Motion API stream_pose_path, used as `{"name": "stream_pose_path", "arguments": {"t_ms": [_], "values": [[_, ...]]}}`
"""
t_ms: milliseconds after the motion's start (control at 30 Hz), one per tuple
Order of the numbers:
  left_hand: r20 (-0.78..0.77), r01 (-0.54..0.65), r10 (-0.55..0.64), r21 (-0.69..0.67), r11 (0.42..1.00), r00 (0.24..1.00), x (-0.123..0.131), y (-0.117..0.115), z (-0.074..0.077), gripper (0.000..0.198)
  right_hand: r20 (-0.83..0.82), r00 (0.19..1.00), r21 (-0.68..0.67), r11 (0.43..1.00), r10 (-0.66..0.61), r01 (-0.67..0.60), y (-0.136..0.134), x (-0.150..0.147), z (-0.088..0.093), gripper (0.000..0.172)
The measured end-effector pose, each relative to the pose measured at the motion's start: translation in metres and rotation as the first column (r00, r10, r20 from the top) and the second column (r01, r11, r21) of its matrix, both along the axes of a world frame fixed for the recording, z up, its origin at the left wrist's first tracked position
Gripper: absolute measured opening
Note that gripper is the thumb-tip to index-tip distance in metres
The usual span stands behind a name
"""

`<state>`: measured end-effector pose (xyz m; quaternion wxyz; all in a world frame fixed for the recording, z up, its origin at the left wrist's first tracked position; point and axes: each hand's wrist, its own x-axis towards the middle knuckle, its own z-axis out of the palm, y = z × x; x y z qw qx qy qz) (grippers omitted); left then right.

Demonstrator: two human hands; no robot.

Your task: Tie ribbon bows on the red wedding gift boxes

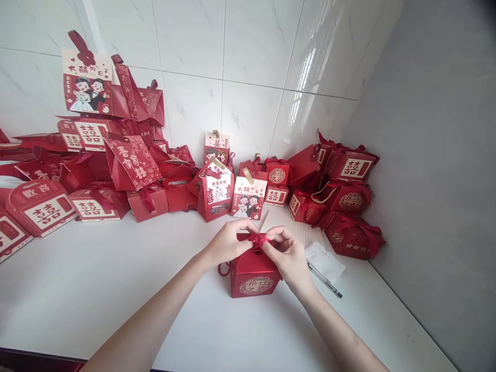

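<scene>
A red gift box [253, 281] with a round gold emblem stands upright on the white table in front of me. On top of it is a dark red ribbon [258, 239], gathered into a bow or knot. My left hand [229, 243] pinches the ribbon from the left, thumb and fingers closed on it. From the right, my right hand [285, 253] pinches the same ribbon at the knot. A ribbon loop hangs out at the box's left side. The fingers hide part of the knot and the box top.
Behind my hands stand several small wedding boxes [248, 199] against the tiled wall. Red boxes are piled high at the left [129, 160] and stacked at the right [351, 201]. A lined notebook [300, 231], a white paper slip [325, 261] and a pen [325, 280] lie right of the box.
</scene>
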<state>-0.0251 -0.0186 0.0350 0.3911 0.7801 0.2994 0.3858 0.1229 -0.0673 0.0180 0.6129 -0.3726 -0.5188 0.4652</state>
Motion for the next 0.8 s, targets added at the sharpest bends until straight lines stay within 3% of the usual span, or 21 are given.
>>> {"name": "stream_pose_path", "arguments": {"t_ms": [267, 600, 800], "values": [[-0.002, 0.17, -0.172, -0.113, 0.979, 0.985, -0.0103, -0.0004, 0.0058, 0.021, 0.105, 0.993, 0.036, 0.998, -0.05, 0.046, -0.0013, 0.0021, -0.0003, 0.025], [-0.021, 0.004, -0.003, 0.058, 0.998, 1.0, -0.0039, 0.003, 0.002, 0.028, 0.187, 0.976, 0.052, 0.993, -0.11, 0.102, -0.0017, 0.0022, 0.0008, 0.027], [0.05, 0.005, -0.003, -0.044, 0.999, 0.999, -0.0023, 0.0008, 0.0027, 0.022, 0.189, 0.974, 0.054, 0.991, -0.127, 0.119, -0.0017, 0.0019, -0.0005, 0.026]]}}
